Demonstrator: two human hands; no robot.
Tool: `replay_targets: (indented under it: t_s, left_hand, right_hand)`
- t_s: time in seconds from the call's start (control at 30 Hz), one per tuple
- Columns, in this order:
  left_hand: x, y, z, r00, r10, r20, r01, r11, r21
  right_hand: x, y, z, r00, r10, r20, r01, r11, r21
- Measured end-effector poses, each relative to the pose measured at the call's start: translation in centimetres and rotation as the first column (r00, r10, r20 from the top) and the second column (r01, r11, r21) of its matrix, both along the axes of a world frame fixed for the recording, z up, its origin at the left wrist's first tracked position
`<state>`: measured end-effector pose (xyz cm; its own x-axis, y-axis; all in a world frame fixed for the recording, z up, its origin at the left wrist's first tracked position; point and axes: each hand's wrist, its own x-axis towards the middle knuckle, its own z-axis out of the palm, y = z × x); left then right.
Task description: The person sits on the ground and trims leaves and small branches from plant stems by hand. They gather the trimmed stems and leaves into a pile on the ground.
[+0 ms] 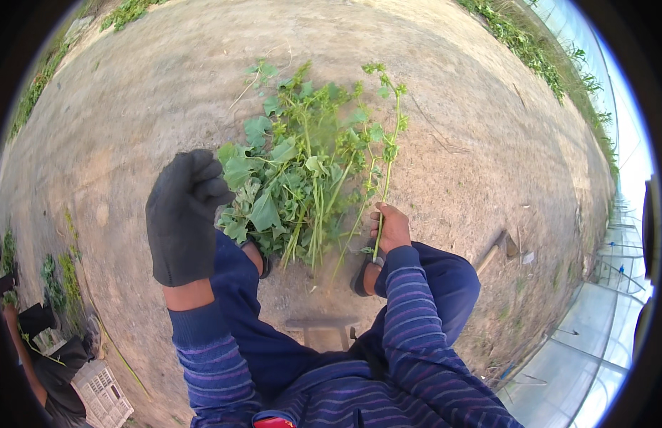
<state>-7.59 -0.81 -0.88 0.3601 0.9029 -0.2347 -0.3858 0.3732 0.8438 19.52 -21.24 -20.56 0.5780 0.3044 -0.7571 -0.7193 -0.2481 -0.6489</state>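
Observation:
My left hand (185,214), in a dark grey glove, is raised at the left of a heap of cut leafy plants (288,182). Its fingers are curled, and whether anything lies inside them cannot be told. My bare right hand (391,227) is closed around the lower part of a green plant stem (391,155) with small leafy clusters along it. That stem stands out to the right of the heap. The heap lies on the ground between and beyond my feet, its broad leaves to the left and its bare stalk ends towards me.
A hoe-like tool (491,252) with a wooden handle lies on the soil at right. At lower left are a pale plastic crate (102,393), another person's arm (28,356) and more cut plants (69,283). Clear plastic sheeting (582,326) on a frame borders the right side.

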Motion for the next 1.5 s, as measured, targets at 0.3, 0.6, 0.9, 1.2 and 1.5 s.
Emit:
replay_targets:
  t_s: [0.3,0.6,0.9,1.2,1.5]
  left_hand:
    - [0.0,-0.1,-0.4,1.000,0.001,-0.015,-0.001,1.000,-0.011]
    - [-0.4,0.2,-0.7,0.995,-0.079,0.064,0.079,0.997,0.005]
    - [-0.9,-0.1,-0.7,0.996,-0.066,0.068,0.065,0.998,0.015]
    - [-0.5,-0.3,-0.2,0.999,0.043,-0.026,-0.043,0.999,0.008]
    - [0.2,-0.7,0.0,0.994,0.061,-0.095,-0.061,0.998,0.006]
  right_hand:
    - [-0.2,-1.3,-2.4,0.961,0.161,0.226,-0.137,0.983,-0.119]
    - [0.0,-4.3,-10.3,0.952,0.198,0.233,-0.131,0.952,-0.275]
    - [1.2,-5.8,-16.8,0.535,0.760,0.369,-0.383,0.607,-0.696]
    - [-3.5,4.0,-7.7,0.404,0.783,0.472,-0.369,0.612,-0.699]
    - [-3.5,5.8,-12.2,1.000,-0.011,-0.019,0.010,1.000,-0.017]
